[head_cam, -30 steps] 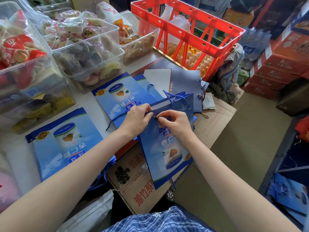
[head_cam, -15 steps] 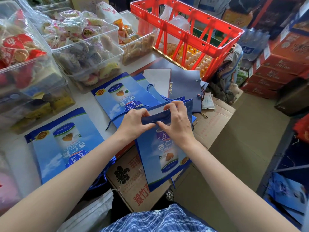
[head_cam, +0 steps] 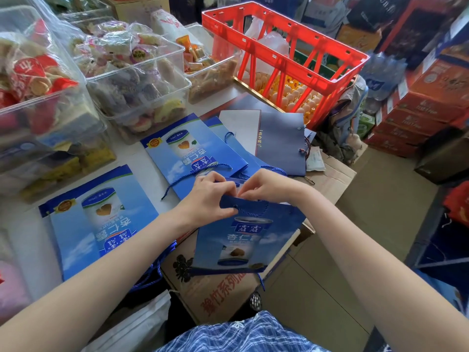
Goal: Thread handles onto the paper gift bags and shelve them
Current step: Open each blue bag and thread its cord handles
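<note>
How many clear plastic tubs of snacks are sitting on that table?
4 that I can tell: one at the far left, one beside it in the middle, a smaller one next to the red crate, one far back. More may be hidden.

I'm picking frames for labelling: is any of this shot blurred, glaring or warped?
Head view: the blue paper gift bag and both hands are fairly sharp; the red cardboard boxes at the right edge smear; the clear plastic snack tubs catch soft glare; the red plastic crate bows from wide-angle distortion.
</note>
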